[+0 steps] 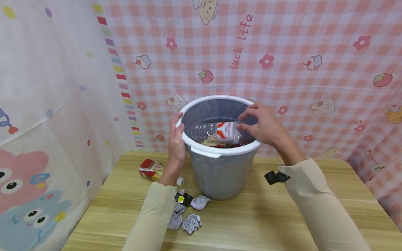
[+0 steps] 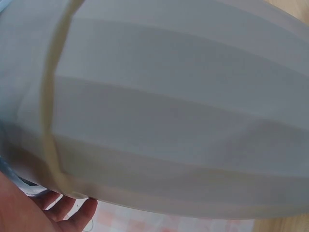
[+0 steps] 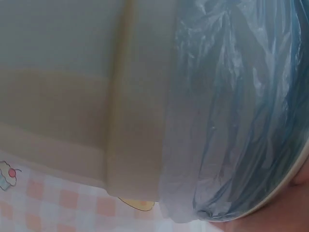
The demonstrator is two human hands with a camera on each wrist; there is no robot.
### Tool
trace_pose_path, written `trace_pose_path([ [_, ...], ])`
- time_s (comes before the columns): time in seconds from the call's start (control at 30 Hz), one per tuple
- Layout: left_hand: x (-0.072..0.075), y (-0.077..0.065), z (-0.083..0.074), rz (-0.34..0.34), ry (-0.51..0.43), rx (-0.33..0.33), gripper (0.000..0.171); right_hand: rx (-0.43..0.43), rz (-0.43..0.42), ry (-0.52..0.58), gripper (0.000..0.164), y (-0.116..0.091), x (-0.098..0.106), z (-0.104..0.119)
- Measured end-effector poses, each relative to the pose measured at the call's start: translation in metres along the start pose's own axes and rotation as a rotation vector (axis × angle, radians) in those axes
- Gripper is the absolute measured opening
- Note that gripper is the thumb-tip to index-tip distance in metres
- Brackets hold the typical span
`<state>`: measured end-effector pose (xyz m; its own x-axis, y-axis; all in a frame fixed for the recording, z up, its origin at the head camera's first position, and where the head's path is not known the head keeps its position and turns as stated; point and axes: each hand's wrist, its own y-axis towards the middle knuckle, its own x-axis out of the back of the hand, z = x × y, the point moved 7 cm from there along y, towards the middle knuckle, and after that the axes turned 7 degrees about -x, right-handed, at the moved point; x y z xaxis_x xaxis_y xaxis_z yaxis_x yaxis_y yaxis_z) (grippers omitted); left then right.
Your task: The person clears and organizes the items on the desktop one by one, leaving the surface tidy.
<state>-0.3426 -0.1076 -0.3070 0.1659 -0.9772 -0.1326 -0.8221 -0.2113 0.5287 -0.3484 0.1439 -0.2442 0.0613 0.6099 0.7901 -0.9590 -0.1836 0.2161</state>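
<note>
A grey trash bin (image 1: 220,174) with a white rim and a thin clear bag liner (image 3: 231,96) stands upright on the table. At its left rim my left hand (image 1: 177,143) grips the edge; its fingertips also show beside the bin wall in the left wrist view. My right hand (image 1: 262,123) reaches over the right rim, thumb and fingers pinching the end of a clear plastic bottle (image 1: 227,131) with a red and white label. The bottle lies sideways inside the bin, above other rubbish (image 1: 211,142) that is partly hidden.
Left of the bin lies a red and yellow carton (image 1: 150,169), with a white bottle cap (image 1: 180,181) near the left wrist. Several crumpled paper balls (image 1: 192,223) lie in front of the bin. A checked cloth (image 1: 282,35) hangs behind the wooden table (image 1: 282,216).
</note>
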Motion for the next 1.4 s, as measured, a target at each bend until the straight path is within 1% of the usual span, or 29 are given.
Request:
trace_pose_path([
  [0.13,0.0,0.0,0.0,-0.001,0.002,-0.006,0.047,-0.12,-0.003,0.039,0.062,0.0,0.001,-0.009],
  [0.2,0.0,0.0,0.0,-0.001,0.0,-0.01,0.047,-0.172,-0.007,0.062,0.075,0.0,0.001,-0.013],
  [0.27,0.0,0.001,0.0,0.0,-0.003,-0.013,0.047,-0.205,-0.016,0.074,0.083,-0.002,0.0,-0.016],
  [0.33,0.0,0.001,0.0,0.0,-0.007,-0.014,0.047,-0.228,-0.028,0.1,0.087,-0.003,0.0,-0.019],
  [0.4,0.0,0.001,0.0,0.0,-0.012,-0.015,0.047,-0.225,-0.041,0.161,0.082,-0.004,-0.001,-0.021],
  [0.5,-0.003,0.0,0.0,0.004,-0.016,-0.014,0.047,-0.187,-0.066,0.263,0.068,-0.004,0.0,-0.023],
  [0.57,-0.004,0.0,0.0,0.01,-0.015,-0.007,0.047,-0.181,-0.074,0.311,0.062,-0.004,0.0,-0.025],
  [0.67,-0.004,0.0,0.001,0.008,-0.008,0.009,0.047,-0.227,-0.081,0.333,0.065,-0.005,0.0,-0.029],
  [0.73,-0.003,0.0,0.002,0.008,-0.002,0.02,0.047,-0.273,-0.079,0.337,0.068,-0.007,-0.001,-0.031],
  [0.87,-0.002,0.0,0.001,0.018,-0.018,0.025,0.047,-0.311,-0.085,0.329,0.068,-0.007,-0.001,-0.032],
  [0.97,0.0,0.0,0.0,0.042,-0.015,0.032,0.048,-0.333,-0.09,0.306,0.067,-0.007,-0.001,-0.031],
  [1.1,0.001,0.0,-0.001,0.099,0.037,0.045,0.05,-0.364,-0.083,0.275,0.068,-0.008,-0.001,-0.032],
  [1.23,0.003,0.0,-0.002,0.157,0.078,0.04,0.053,-0.382,-0.074,0.262,0.069,-0.008,-0.002,-0.032],
  [1.33,0.007,0.0,-0.004,0.18,0.094,0.035,0.055,-0.392,-0.069,0.255,0.071,-0.009,-0.002,-0.032],
  [1.4,0.012,-0.001,-0.004,0.177,0.09,0.047,0.056,-0.398,-0.062,0.255,0.073,-0.009,-0.002,-0.032],
])
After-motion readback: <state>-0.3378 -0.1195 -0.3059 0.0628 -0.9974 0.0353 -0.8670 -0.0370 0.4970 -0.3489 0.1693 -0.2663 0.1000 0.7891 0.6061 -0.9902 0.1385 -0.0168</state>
